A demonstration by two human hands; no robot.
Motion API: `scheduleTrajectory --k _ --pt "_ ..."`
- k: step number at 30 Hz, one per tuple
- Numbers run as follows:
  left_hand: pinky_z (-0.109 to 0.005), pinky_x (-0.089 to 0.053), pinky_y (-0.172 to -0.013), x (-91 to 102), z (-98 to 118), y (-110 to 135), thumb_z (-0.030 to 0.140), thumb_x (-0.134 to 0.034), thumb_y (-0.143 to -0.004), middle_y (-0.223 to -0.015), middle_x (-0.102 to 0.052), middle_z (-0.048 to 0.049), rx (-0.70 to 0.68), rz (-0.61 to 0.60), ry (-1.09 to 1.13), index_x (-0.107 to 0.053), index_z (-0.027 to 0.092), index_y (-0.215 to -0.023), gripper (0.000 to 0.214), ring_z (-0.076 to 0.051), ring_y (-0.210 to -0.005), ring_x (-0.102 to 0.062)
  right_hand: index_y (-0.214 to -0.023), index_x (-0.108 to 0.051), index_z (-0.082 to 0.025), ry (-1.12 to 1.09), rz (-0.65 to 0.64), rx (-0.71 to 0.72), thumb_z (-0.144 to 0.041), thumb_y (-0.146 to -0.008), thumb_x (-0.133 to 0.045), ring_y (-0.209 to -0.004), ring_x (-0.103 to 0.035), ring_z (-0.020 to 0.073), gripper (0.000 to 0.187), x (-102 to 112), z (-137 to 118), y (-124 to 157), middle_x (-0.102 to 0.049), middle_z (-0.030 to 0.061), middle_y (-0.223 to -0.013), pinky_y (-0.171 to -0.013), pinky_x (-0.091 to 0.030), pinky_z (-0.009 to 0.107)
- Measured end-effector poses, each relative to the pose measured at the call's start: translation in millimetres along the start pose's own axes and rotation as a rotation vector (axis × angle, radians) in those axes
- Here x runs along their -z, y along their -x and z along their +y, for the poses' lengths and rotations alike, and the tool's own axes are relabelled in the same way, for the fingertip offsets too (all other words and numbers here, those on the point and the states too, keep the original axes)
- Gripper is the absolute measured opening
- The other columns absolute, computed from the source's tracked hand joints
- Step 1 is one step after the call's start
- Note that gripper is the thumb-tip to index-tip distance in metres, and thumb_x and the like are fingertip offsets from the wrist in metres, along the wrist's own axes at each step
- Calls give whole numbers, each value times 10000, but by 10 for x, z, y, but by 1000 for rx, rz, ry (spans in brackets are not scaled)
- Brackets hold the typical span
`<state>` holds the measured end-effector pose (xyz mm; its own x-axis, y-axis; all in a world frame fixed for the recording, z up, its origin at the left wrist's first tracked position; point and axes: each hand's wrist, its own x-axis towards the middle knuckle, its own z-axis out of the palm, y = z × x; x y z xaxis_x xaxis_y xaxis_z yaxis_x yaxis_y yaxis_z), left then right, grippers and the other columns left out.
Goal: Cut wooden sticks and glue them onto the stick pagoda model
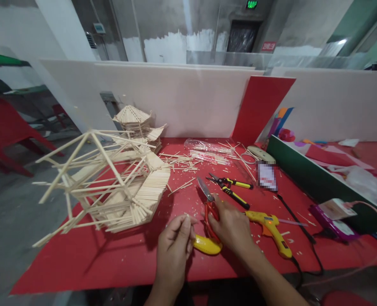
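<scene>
My right hand (231,223) is closed round the red handles of a pair of scissors (210,212), whose blades point away from me. Left of it, my left hand (175,238) is pinched, thumb against fingertips; a tiny pale bit shows at the tips, too small to name. Between the hands a curved yellow handle (207,245) lies on the red tabletop (137,259); the rest of that tool is hidden. Left of my hands stands a pavilion-like frame (112,182) of thin wooden sticks, with open rafters on top and a stick-covered eave.
Yellow-and-black pliers (231,189) and a yellow glue gun (271,227) with its cord lie at right. Behind are loose sticks (184,161), a plastic bag of sticks (207,151) and a smaller stick tower (135,123). A green-sided box (319,182) borders the right; white boards (191,97) stand behind.
</scene>
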<state>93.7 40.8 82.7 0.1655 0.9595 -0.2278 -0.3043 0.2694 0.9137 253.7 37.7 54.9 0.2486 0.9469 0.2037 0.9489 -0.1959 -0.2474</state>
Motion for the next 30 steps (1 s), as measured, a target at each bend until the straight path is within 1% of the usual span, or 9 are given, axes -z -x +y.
scheduleTrajectory --k 4,7,12,16,20,23,26,28,30 --pt "-158 -222 -364 59 75 35 470 -754 -739 -543 -536 41 67 56 97 -710 133 -859 361 -31 -386 -332 -1163 -674 -127 24 22 110 -249 -892 -582 -805 -683 254 312 -37 33 -70 -715 137 -916 -666 -469 309" --pt "-161 -204 -350 91 109 65 459 -762 -718 -504 -504 53 117 83 145 -714 130 -833 352 -29 -365 -303 -1068 -708 -193 -134 138 276 -252 -940 -538 -894 -642 197 220 123 -64 93 -692 95 -973 -766 -470 296" --pt "-166 -185 -354 130 106 130 452 -773 -680 -441 -451 50 168 26 141 -636 127 -587 366 -25 -360 -284 -1132 -682 -256 -468 350 629 -198 -881 -669 -725 -504 147 258 425 -348 263 -618 27 -835 -656 -406 285" --pt "-170 -213 -372 232 105 223 422 -763 -687 -469 -483 31 178 -28 160 -651 123 -582 336 -36 -385 -327 -1111 -677 -238 -519 322 689 -114 -868 -657 -714 -471 144 273 406 -487 255 -603 20 -811 -635 -387 288" --pt "-212 -363 -427 356 97 298 504 -649 -780 -597 -591 -26 107 -112 242 -732 135 -721 383 -105 -484 -472 -1099 -686 -222 -556 299 672 -66 -878 -596 -749 -512 154 285 327 -554 279 -591 34 -825 -650 -425 300" --pt "-247 -474 -594 459 77 297 436 -643 -827 -688 -653 -62 -17 -118 98 -758 151 -743 319 -148 -629 -571 -1060 -698 -211 -590 333 623 -75 -877 -606 -772 -556 160 245 326 -631 307 -604 45 -843 -642 -457 296" --pt "-293 -510 -804 579 24 279 326 -762 -728 -879 -698 -103 -170 -23 -114 -768 178 -673 158 -216 -885 -639 -1018 -687 -203 -650 380 606 -69 -873 -626 -782 -605 153 206 376 -746 327 -650 40 -848 -660 -494 282" --pt "-286 -541 -717 655 -27 289 322 -805 -663 -977 -689 -118 -169 22 -174 -770 188 -688 141 -246 -933 -654 -1007 -672 -204 -674 398 642 -55 -861 -644 -785 -642 139 210 419 -830 340 -696 23 -855 -717 -517 267" --pt "-231 -479 -460 717 -63 323 412 -754 -720 -771 -672 -78 -61 -7 -173 -766 188 -780 232 -197 -658 -653 -1015 -664 -204 -673 412 687 -43 -846 -661 -780 -669 127 234 453 -904 358 -727 6 -855 -766 -524 248"
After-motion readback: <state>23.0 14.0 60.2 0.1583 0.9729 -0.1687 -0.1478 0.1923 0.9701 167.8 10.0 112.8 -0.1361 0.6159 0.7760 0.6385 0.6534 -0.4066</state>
